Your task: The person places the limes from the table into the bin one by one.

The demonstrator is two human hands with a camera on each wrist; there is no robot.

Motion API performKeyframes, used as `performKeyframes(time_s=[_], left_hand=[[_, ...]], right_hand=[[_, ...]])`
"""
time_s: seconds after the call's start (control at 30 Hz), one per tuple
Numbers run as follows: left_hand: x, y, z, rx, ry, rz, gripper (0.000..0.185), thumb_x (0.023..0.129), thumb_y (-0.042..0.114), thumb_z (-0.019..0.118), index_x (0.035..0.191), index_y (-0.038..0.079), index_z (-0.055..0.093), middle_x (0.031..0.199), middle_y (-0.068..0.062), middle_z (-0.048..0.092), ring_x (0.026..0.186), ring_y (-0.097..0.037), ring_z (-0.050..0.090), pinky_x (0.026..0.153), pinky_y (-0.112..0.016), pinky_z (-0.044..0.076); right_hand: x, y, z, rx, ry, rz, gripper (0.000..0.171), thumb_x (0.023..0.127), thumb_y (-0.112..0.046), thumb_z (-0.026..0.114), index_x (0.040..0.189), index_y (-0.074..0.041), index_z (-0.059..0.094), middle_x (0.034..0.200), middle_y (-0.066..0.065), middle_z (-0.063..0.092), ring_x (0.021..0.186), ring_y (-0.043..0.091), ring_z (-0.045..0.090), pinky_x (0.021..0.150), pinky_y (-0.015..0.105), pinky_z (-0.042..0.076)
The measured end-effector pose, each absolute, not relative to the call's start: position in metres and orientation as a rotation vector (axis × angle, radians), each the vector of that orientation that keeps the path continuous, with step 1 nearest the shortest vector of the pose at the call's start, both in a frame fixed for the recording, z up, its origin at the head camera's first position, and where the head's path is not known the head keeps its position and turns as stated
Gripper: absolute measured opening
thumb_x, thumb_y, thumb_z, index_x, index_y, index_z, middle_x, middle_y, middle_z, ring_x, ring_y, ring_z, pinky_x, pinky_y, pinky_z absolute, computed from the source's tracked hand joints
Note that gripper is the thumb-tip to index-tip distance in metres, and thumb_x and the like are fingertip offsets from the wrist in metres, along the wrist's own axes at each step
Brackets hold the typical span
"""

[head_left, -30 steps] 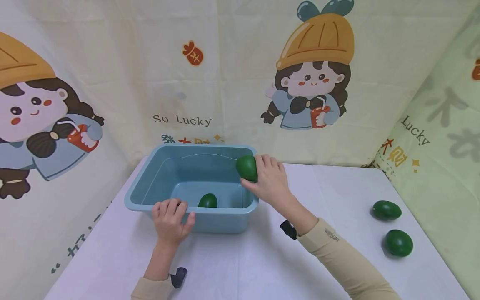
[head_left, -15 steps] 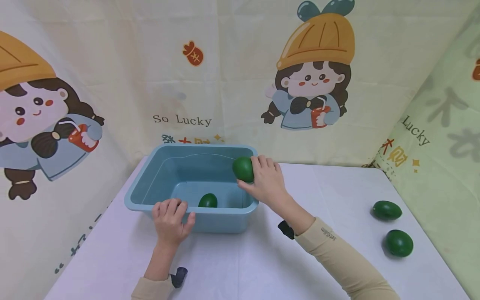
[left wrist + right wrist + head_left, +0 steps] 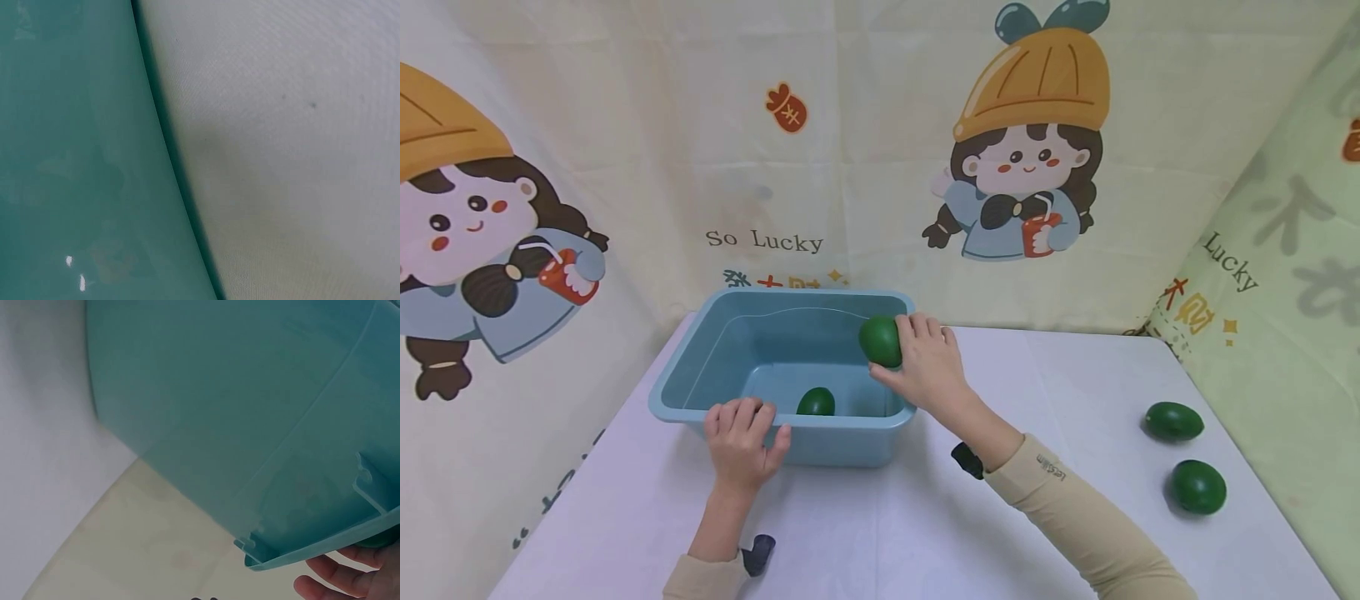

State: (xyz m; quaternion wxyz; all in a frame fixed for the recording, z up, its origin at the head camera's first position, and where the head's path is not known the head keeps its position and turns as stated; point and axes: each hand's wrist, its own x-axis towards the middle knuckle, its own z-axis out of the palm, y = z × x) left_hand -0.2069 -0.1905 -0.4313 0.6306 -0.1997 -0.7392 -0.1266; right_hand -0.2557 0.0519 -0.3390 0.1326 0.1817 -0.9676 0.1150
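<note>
In the head view my right hand (image 3: 928,363) grips a smooth, dark green oval fruit (image 3: 880,341) between thumb and fingers, over the right end of a blue plastic tub (image 3: 842,442). My left hand (image 3: 741,442) holds the tub's near rim, its fingers hooked over the edge and the thumb outside. A second green fruit (image 3: 817,402) lies on the tub floor, partly hidden by the front wall. The right wrist view shows the tub's outer wall (image 3: 219,412), with fingers (image 3: 337,575) just beyond the rim and a sliver of green behind them.
Two more green fruits, one longer (image 3: 1174,422) and one rounder (image 3: 1198,487), lie on the white-covered table (image 3: 1060,383) near its right edge. Printed cloth (image 3: 865,167) hangs behind and at both sides. The tub wall (image 3: 75,150) fills the left of the left wrist view.
My right hand has shifted slightly left and down with the green fruit, bringing it further over the tub's inside. The left hand and the other fruits have stayed in place.
</note>
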Motion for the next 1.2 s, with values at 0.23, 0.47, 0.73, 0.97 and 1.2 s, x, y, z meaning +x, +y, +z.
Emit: performKeyframes(time_s=[0.23,0.47,0.73,0.97,1.2], left_hand=[[-0.2077,-0.1906,-0.4299,-0.453,-1.685,-0.288,0.048,0.091,0.041,0.038,0.068,0.003,0.055,0.068,-0.013,0.052,0.064,-0.030,0.043,0.066,-0.045,0.028],[-0.2078,-0.1908,-0.4297,-0.452,-1.691,-0.289,0.048,0.091,0.041,0.039,0.068,0.002,0.055,0.068,-0.013,0.053,0.065,-0.030,0.044,0.066,-0.046,0.028],[-0.2080,-0.1913,-0.4296,-0.456,-1.697,-0.296,0.047,0.090,0.041,0.040,0.069,0.002,0.056,0.069,-0.014,0.053,0.066,-0.031,0.044,0.066,-0.046,0.028],[-0.2089,-0.1917,-0.4286,-0.454,-1.696,-0.299,0.048,0.090,0.041,0.039,0.070,0.002,0.057,0.071,-0.014,0.054,0.067,-0.031,0.045,0.067,-0.046,0.029],[-0.2098,-0.1916,-0.4267,-0.450,-1.690,-0.303,0.047,0.090,0.040,0.039,0.069,0.002,0.056,0.069,-0.014,0.054,0.065,-0.031,0.045,0.066,-0.046,0.029]], right_hand=[[-0.2560,0.0488,-0.3393,0.534,-2.814,0.307,0.069,0.078,-0.057,0.055,0.125,-0.008,0.044,0.112,0.010,0.049,0.105,0.027,0.042,0.088,0.045,0.036],[-0.2568,0.0475,-0.3381,0.545,-2.797,0.350,0.061,0.082,-0.052,0.051,0.126,-0.011,0.045,0.117,0.009,0.049,0.112,0.026,0.041,0.094,0.047,0.033],[-0.2558,0.0489,-0.3365,0.553,-2.788,0.369,0.058,0.082,-0.050,0.053,0.125,-0.011,0.046,0.115,0.008,0.049,0.110,0.025,0.042,0.094,0.047,0.033],[-0.2558,0.0507,-0.3355,0.544,-2.791,0.373,0.057,0.082,-0.050,0.053,0.125,-0.012,0.046,0.117,0.008,0.049,0.112,0.026,0.042,0.095,0.047,0.033],[-0.2557,0.0554,-0.3330,0.535,-2.804,0.378,0.058,0.083,-0.050,0.052,0.127,-0.012,0.045,0.118,0.009,0.049,0.115,0.027,0.041,0.096,0.048,0.032]])
